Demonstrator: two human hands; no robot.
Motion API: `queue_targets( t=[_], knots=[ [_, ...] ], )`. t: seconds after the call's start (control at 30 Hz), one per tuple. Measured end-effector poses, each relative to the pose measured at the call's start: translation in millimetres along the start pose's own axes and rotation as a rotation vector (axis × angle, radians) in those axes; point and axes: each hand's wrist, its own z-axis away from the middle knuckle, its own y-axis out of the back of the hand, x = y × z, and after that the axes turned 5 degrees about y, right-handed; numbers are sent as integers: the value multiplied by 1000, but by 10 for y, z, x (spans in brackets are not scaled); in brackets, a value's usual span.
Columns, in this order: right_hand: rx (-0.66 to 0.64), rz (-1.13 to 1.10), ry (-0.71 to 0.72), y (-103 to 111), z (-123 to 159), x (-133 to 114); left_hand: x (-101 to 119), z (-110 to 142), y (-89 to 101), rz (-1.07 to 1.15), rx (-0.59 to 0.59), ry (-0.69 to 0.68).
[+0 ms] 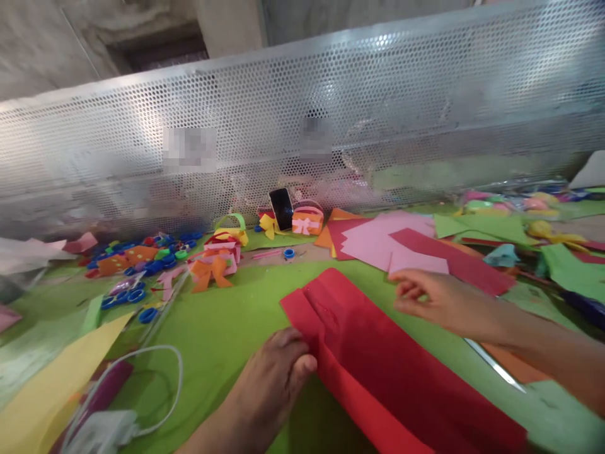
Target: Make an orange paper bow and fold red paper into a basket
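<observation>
A long sheet of red paper (378,353) lies slantwise on the green work surface, its left edge folded up along its length. A glossy wet-looking patch shows near its far end. My left hand (278,372) grips the folded edge at that end, thumb on the near side and fingers partly hidden. To the right of the sheet, my right hand (425,299) hovers with its fingers curled in, apart from the red paper and just in front of a pink paper piece (416,260). Whether anything small is between those fingers cannot be made out.
A metal ruler-like strip (496,366) lies under my right forearm. On the left are a white cable with a plug (106,429), yellow paper (61,378) and blue rings (149,314). Behind stand a phone (282,208), a small orange paper basket (307,222) and a perforated metal panel (265,126).
</observation>
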Motion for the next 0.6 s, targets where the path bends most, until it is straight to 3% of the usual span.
queue_targets(
  t=[0.13,0.23,0.33,0.4,0.47,0.6],
  knots=[
    [-204,-150,-56,-360,-63,78,27,-54,30,0,-64,53],
    [-224,-193,-24,-462,-48,97,124,-159,109,-42,-109,139],
    [-218,-201,-6,-488,1,129,316,-305,184,-219,-156,242],
    [-219,-197,-8,-493,26,146,458,-389,181,-323,-151,200],
    [-212,-184,-19,-492,42,143,566,-434,124,-361,-154,73],
    [-192,-104,-85,-461,81,64,623,-414,-35,-318,-198,-76]
  ],
)
